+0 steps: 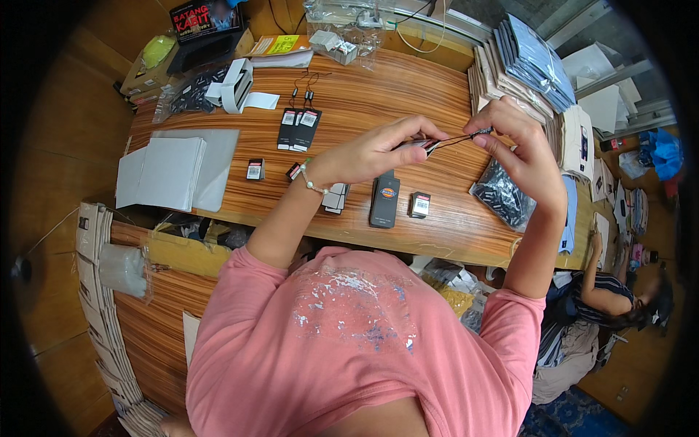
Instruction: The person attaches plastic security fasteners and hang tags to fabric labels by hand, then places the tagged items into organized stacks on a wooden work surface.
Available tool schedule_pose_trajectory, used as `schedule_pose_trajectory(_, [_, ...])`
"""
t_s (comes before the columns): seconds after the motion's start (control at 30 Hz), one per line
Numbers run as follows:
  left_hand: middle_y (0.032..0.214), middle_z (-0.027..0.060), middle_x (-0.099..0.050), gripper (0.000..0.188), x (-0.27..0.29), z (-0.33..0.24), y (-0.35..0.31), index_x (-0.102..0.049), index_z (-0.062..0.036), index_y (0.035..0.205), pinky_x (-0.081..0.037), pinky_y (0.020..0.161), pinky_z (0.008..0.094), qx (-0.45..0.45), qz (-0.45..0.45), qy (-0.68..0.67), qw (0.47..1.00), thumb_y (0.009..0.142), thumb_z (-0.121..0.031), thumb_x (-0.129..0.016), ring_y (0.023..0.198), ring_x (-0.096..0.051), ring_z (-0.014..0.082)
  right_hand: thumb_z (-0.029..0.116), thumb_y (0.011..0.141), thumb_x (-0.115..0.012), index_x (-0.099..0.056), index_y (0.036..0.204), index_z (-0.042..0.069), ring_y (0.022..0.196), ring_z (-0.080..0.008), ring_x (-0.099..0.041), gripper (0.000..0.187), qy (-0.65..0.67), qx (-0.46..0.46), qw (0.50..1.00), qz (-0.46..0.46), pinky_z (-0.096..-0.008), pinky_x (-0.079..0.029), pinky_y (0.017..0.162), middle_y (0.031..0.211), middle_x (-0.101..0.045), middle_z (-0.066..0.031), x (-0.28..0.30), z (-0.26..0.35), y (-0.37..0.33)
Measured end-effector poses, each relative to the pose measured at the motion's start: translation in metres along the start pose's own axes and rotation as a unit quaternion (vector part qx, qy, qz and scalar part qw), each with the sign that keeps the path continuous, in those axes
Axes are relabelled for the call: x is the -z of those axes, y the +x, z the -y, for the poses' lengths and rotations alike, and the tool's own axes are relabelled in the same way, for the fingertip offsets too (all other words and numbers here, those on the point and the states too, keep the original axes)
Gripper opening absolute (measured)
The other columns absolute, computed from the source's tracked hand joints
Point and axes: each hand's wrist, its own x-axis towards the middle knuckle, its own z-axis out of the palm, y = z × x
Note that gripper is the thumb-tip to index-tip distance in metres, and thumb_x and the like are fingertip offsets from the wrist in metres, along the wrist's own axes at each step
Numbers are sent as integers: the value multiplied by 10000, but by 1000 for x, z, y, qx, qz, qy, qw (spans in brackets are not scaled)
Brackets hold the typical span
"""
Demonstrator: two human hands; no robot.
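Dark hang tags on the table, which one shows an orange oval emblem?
The dark tag nearest the pink shirt; the strung tags farther away show white stickers instead.

From the wearer's head, the wide fisheye view looked down, close above the brown striped wood-grain table [378,91].

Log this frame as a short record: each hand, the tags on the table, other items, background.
Left hand: pinching a tag
Right hand: pinching black cord, stretched between the hands
Surface: wood-grain table
Tags lying there: dark tag with orange emblem; small labelled stack; corded dark tags farther off
Other items: clear bag of black pieces; white sheets
Background: folded garments; co-worker at right
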Motion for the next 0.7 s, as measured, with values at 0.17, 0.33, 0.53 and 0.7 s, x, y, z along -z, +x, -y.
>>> schedule_pose_trajectory(0.17, [1096,108,-491,566,1,-13,1,-437,-54,1236,-366,900,311,-66,-83,249,963,753,-262,-647,1057,-469,224,-3,711,-616,-587,832,4,780,-263,-501,125,-21,7,1000,-6,-335,-403,695,777,-556,-96,0,6,1])
schedule_pose_trajectory(0.33, [1055,102,-527,582,0,-17,0,-515,-69,1179,-425,828,325,-89,-135,285,945,665,-234,-731,967,-525,243,-1,714,-616,-585,826,3,777,-265,-498,116,-23,12,1000,-11,-336,-403,689,774,-551,-94,-1,5,-1])
schedule_pose_trajectory(0.53, [1023,102,-537,540,1,-21,-1,-549,-62,1131,-434,807,320,-72,-144,296,942,654,-225,-741,933,-539,241,9,731,-605,-579,828,5,768,-270,-484,101,-51,2,998,-44,-342,-393,685,762,-541,-94,-3,4,1])
schedule_pose_trajectory(0.7, [1015,109,-534,574,-4,-20,0,-501,-74,1182,-429,809,315,-45,-155,252,954,680,-244,-722,934,-537,246,16,737,-602,-581,832,10,765,-270,-483,97,-51,2,997,-49,-341,-393,681,760,-540,-94,-4,5,2])
